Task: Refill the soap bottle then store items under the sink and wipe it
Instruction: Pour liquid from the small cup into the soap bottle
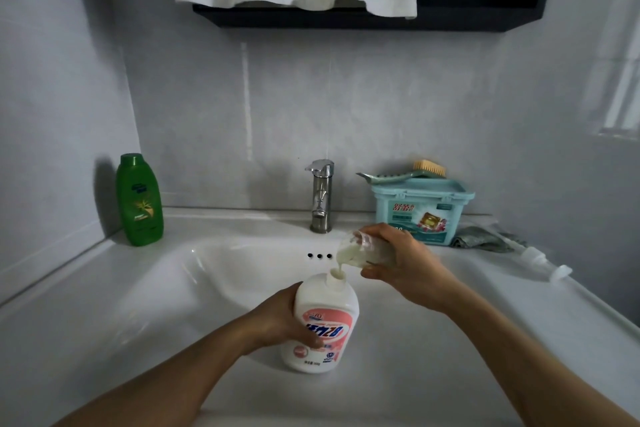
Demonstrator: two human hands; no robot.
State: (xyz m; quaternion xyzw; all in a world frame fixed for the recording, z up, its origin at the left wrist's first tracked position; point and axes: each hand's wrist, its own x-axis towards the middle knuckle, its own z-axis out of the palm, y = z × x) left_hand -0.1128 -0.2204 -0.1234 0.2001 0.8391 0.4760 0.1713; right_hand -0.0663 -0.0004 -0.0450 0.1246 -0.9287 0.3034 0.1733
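Grey tiled walls closed in a white counter (86, 322) with a basin (225, 270) sunk in its middle, and the refill step looked to be in hand. At the front edge of the basin the left grip (277, 317) was curled round the soap bottle (322, 322), fingers wrapped over its pink label, holding it upright with the cap off. Just above it, the right grip (405, 263) was clamped round a clear container (353, 250), tipped so that a thick white stream ran from its lip into the bottle's open neck (337, 274). How full the bottle was could not be told through its opaque wall. The next move probably called for keeping the lip over the narrow neck until the flow thinned, then setting the container down and fetching the pump head (540, 262), which lay on its side near the right edge of the counter. A grey cloth (481, 239), likely meant for the wiping, lay crumpled beside a teal box (420, 215) at the back right, with a brush (429, 168) on the box's lid. A green bottle (140, 201) stood in the back left corner and the tap (322, 198) at the back centre. None of these crowded the pour; the main risk seemed to be soap running over the neck into the basin.
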